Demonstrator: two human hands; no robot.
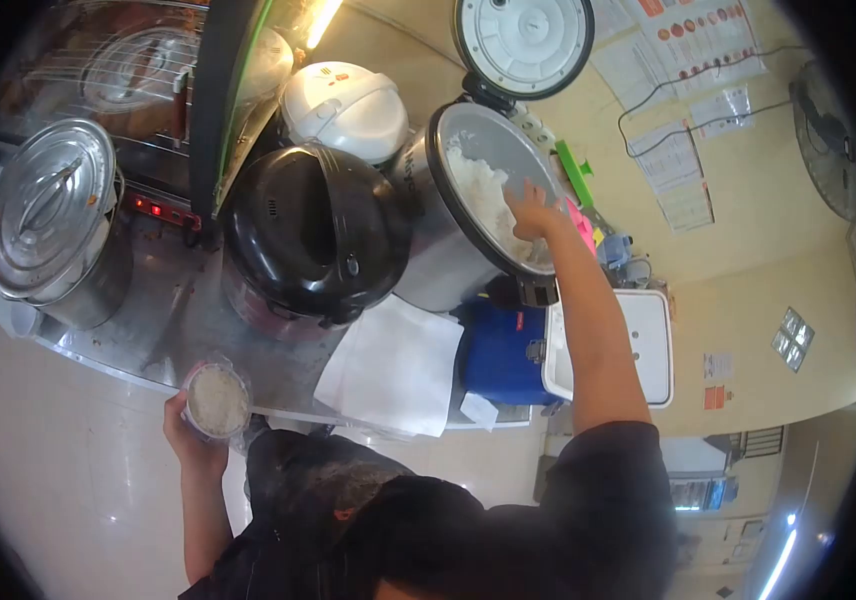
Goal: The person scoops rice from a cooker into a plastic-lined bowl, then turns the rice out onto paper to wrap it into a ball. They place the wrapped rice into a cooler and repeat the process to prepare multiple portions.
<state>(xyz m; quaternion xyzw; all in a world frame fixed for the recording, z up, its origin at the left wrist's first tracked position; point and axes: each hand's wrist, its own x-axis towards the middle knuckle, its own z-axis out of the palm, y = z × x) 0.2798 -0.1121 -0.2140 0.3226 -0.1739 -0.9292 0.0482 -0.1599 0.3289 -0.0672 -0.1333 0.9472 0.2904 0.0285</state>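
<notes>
A clear round container of white rice (218, 402) is held in my left hand (193, 435), its fingers wrapped round the side, just off the counter's front edge. My right arm stretches up to the open rice cooker (416, 245), where my right hand (536, 212) is over the inner pot's mouth beside the white rice (483, 195). Its fingers look spread, with no object visible in them. The cooker's lid (525, 45) stands raised behind it.
A closed black cooker (313, 230), a white-lidded cooker (348, 110) and a lidded steel pot (48, 225) stand to the left. White paper sheets (393, 365) lie at the counter's front. A blue cooler (503, 350) with a white open lid (653, 345) is right of them.
</notes>
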